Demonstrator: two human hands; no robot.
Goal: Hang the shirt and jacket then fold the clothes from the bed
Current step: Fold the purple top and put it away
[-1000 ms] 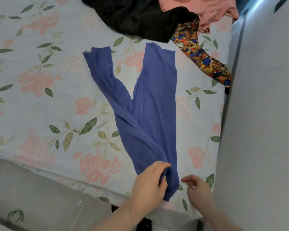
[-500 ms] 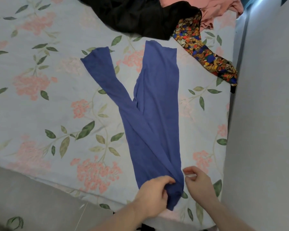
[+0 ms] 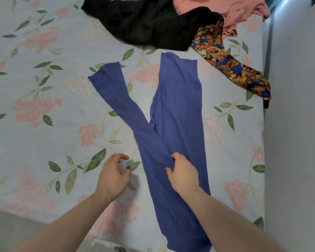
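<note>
Blue pants [image 3: 178, 106] lie flat on the floral bedsheet [image 3: 44, 124], legs spread in a V toward the far side and the waist end at the near bed edge. My right hand [image 3: 185, 174] is on the pants just below the crotch, its fingers curled into a bunched fold of the fabric. My left hand [image 3: 113, 176] hovers over the sheet just left of the pants, fingers loosely curled, holding nothing.
A black garment [image 3: 149, 24], a pink garment [image 3: 231, 10] and a bear-print colourful cloth [image 3: 231, 68] lie heaped at the far side of the bed. A grey wall [image 3: 296, 124] runs along the bed's right edge. The floor shows at the lower left.
My left hand has let go of the waist end and moved left onto the sheet. My right hand moved up onto the pants and took hold of the fabric.
</note>
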